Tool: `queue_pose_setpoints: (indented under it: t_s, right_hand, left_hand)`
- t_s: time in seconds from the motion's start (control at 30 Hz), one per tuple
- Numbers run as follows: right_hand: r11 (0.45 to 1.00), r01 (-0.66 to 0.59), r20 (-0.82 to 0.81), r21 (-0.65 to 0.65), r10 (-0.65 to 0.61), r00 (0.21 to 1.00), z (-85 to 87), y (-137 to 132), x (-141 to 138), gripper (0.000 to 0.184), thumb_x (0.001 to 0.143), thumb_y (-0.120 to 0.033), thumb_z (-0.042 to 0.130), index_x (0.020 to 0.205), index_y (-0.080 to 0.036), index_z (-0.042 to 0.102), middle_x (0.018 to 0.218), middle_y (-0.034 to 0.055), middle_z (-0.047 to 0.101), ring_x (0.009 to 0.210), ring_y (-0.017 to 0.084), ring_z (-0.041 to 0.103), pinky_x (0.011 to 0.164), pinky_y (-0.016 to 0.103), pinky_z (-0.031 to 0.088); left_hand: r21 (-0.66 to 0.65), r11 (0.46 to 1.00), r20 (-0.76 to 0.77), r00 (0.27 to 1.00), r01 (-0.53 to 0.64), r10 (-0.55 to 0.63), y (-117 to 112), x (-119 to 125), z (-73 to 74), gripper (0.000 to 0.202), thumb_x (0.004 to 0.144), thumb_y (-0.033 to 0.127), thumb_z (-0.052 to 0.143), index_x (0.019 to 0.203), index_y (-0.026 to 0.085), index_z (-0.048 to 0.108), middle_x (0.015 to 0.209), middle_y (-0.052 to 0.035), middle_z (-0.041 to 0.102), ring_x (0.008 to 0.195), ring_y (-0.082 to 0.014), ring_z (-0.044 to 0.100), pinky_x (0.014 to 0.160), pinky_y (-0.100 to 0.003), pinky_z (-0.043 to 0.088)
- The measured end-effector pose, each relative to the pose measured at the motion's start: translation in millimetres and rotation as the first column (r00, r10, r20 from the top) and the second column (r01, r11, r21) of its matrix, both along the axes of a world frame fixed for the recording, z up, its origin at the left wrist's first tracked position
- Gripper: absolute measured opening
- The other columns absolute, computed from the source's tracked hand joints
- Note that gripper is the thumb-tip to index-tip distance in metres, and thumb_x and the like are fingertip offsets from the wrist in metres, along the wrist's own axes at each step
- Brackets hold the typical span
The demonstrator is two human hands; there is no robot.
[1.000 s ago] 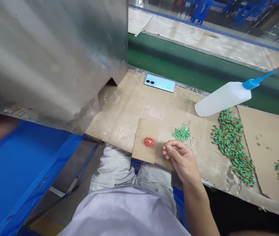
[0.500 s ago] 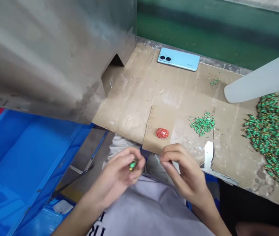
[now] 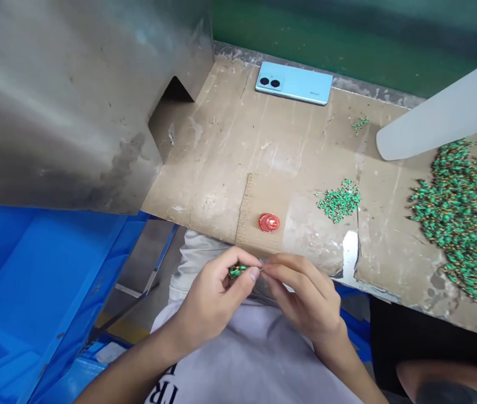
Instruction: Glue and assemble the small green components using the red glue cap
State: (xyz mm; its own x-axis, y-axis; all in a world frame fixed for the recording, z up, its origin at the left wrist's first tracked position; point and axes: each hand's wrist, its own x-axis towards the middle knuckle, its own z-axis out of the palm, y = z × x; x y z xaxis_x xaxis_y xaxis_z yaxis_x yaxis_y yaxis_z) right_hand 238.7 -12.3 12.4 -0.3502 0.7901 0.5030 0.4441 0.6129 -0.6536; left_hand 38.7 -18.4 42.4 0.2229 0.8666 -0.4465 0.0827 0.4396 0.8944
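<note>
My left hand (image 3: 217,297) is closed around several small green parts (image 3: 237,271) with yellowish ends, which show between its thumb and curled fingers. Against its fingertips, my right hand (image 3: 306,292) is pinched; whatever lies between the meeting tips is too small to make out. Just beyond both hands, a shallow red cap-like piece (image 3: 269,223) with a glossy inside rests on a piece of cardboard (image 3: 259,193) at the table edge. To its right lies a small heap of green pieces (image 3: 339,200). A much larger heap of green parts with yellowish and dark ends (image 3: 457,224) spreads further right.
A light blue phone (image 3: 301,84) lies at the back of the cardboard-covered table (image 3: 221,151). A pale tube (image 3: 436,109) slants in from the right. On the left stand a metal housing (image 3: 74,101) and a blue bin (image 3: 49,269). Part of another person's limb (image 3: 427,373) shows at lower right.
My hands were apart and have come together at the fingertips. My left hand has turned, its thumb now pressed to the index finger. The view has shifted slightly.
</note>
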Motion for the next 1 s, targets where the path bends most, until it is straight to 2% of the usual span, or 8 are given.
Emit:
queue_pose_setpoints:
  t_s: [0.17, 0.33, 0.4, 0.47, 0.53, 0.6, 0.8, 1.0]
  right_hand:
    - [1.000, -0.029, 0.043, -0.008, 0.029, 0.999, 3.4, 8, 6, 0.022, 0.105, -0.003, 0.065, 0.118, -0.021, 0.069, 0.100, 0.0095, 0.082, 0.083, 0.019, 0.080, 0.073, 0.028, 0.067]
    - [0.999, -0.046, 0.094, -0.010, 0.047, 0.995, 3.5, 15, 5, 0.018, 0.105, -0.005, 0.066, 0.115, -0.020, 0.068, 0.099, 0.0084, 0.081, 0.082, 0.019, 0.079, 0.070, 0.028, 0.065]
    - [1.000, -0.022, 0.047, -0.022, 0.023, 0.999, 0.9, 19, 5, 0.018, 0.103, -0.005, 0.068, 0.112, -0.021, 0.067, 0.095, 0.0060, 0.079, 0.078, 0.018, 0.076, 0.066, 0.028, 0.063]
    - [0.995, 0.060, -0.034, -0.075, -0.062, 0.997, -3.8, 23, 6, 0.020, 0.102, -0.004, 0.066, 0.110, -0.022, 0.066, 0.092, 0.0040, 0.075, 0.077, 0.017, 0.074, 0.063, 0.027, 0.060]
    - [0.974, 0.175, -0.089, -0.142, -0.189, 0.978, -10.0, 27, 9, 0.020, 0.103, -0.005, 0.064, 0.110, -0.024, 0.067, 0.093, 0.0036, 0.073, 0.079, 0.017, 0.071, 0.063, 0.028, 0.057]
    - [0.949, 0.254, -0.095, -0.185, -0.275, 0.957, -16.3, 31, 11, 0.018, 0.105, -0.007, 0.063, 0.109, -0.024, 0.068, 0.093, 0.0037, 0.071, 0.080, 0.018, 0.068, 0.064, 0.029, 0.055]
    - [0.936, 0.269, -0.095, -0.226, -0.297, 0.950, -25.4, 31, 11, 0.015, 0.105, -0.010, 0.067, 0.105, -0.024, 0.070, 0.090, 0.0021, 0.070, 0.074, 0.017, 0.064, 0.061, 0.030, 0.049]
    - [0.937, 0.269, -0.087, -0.224, -0.294, 0.952, -25.8, 32, 9, 0.015, 0.103, -0.009, 0.069, 0.102, -0.024, 0.071, 0.088, 0.0003, 0.071, 0.068, 0.015, 0.060, 0.058, 0.029, 0.044]
  left_hand:
    - [0.058, 0.998, -0.076, 0.997, 0.026, -0.022, 5, 2, -0.3, 0.020, 0.103, 0.040, 0.066, 0.099, 0.025, 0.078, 0.086, -0.0017, 0.075, 0.074, -0.0189, 0.065, 0.065, -0.031, 0.048]
    - [0.119, 0.993, -0.108, 0.994, -0.008, 0.021, 6, 3, -3.6, 0.015, 0.101, 0.033, 0.069, 0.097, 0.022, 0.080, 0.089, -0.0030, 0.077, 0.080, -0.0187, 0.068, 0.070, -0.029, 0.050]
    - [0.047, 0.998, -0.026, 0.999, -0.042, 0.043, 8, 2, -5.7, 0.017, 0.101, 0.034, 0.071, 0.103, 0.021, 0.082, 0.090, -0.0042, 0.077, 0.079, -0.0175, 0.066, 0.069, -0.028, 0.049]
    - [-0.088, 0.994, 0.164, 0.983, -0.071, 0.085, 11, 0, -7.4, 0.024, 0.101, 0.040, 0.074, 0.109, 0.020, 0.084, 0.086, -0.0035, 0.072, 0.071, -0.0136, 0.058, 0.062, -0.025, 0.043]
    - [-0.234, 0.969, 0.367, 0.917, -0.075, 0.160, 14, -2, -8.2, 0.029, 0.098, 0.045, 0.079, 0.112, 0.019, 0.086, 0.082, -0.0018, 0.066, 0.064, -0.0098, 0.049, 0.056, -0.023, 0.036]
    - [-0.323, 0.944, 0.469, 0.855, -0.068, 0.222, 16, -3, -8.5, 0.032, 0.094, 0.046, 0.085, 0.112, 0.019, 0.087, 0.081, -0.0013, 0.063, 0.063, -0.0080, 0.046, 0.055, -0.022, 0.031]
    - [-0.336, 0.941, 0.482, 0.850, -0.046, 0.214, 12, -7, -14.6, 0.033, 0.097, 0.046, 0.085, 0.118, 0.021, 0.083, 0.078, -0.0034, 0.071, 0.058, -0.0073, 0.048, 0.055, -0.021, 0.031]
    - [-0.378, 0.924, 0.463, 0.853, -0.058, 0.243, 13, -10, -15.3, 0.036, 0.087, 0.051, 0.094, 0.099, 0.019, 0.086, 0.074, -0.0047, 0.072, 0.057, -0.0070, 0.047, 0.053, -0.020, 0.028]
